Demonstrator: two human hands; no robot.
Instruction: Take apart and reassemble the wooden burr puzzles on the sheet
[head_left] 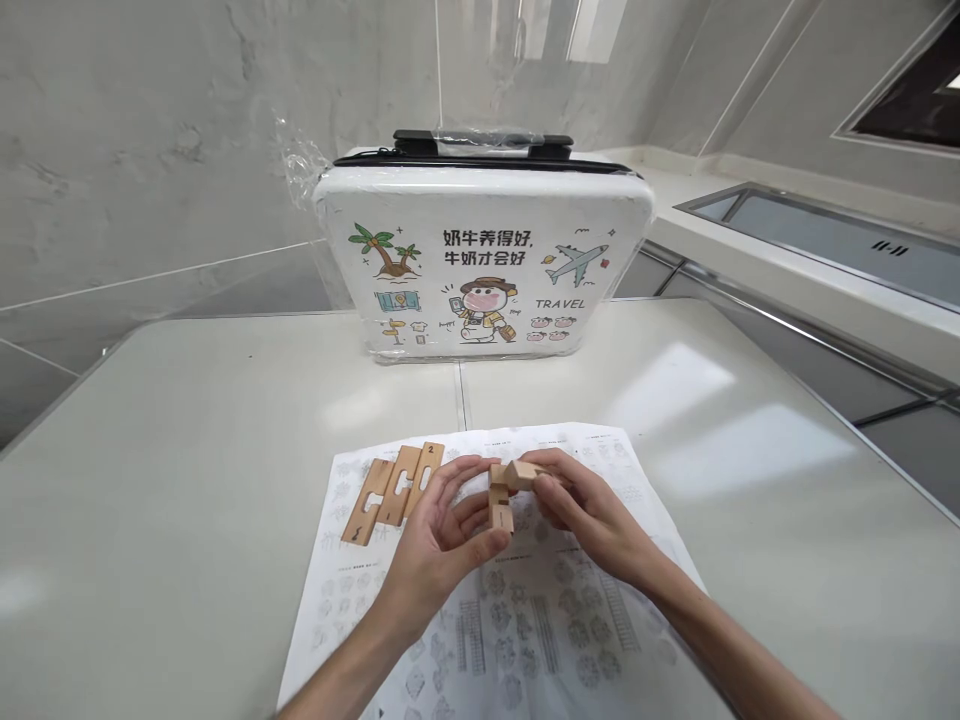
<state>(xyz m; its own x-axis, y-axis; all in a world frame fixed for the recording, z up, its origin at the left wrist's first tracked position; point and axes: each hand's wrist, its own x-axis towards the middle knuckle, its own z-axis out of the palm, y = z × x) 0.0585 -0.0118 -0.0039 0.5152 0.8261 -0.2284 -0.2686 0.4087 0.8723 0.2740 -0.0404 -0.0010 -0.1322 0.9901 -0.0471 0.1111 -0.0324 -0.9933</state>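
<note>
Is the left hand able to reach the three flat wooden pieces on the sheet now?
Probably yes: the flat wooden pieces lie just beside the left hand, nothing between, though it holds a wooden block.

A white case (pixel 484 260) with cartoon pictures stands at the back of the table (pixel 187 450). A printed sheet (pixel 525 620) lies in front of it.

Left hand (pixel 442 525) and right hand (pixel 581 510) gripping joined wooden blocks (pixel 506 490) above a printed sheet (pixel 525 610), three notched wooden pieces (pixel 392 490) beside the left hand, illustrated white suitcase (pixel 484 260) upright on the desk (pixel 187 480)
</note>
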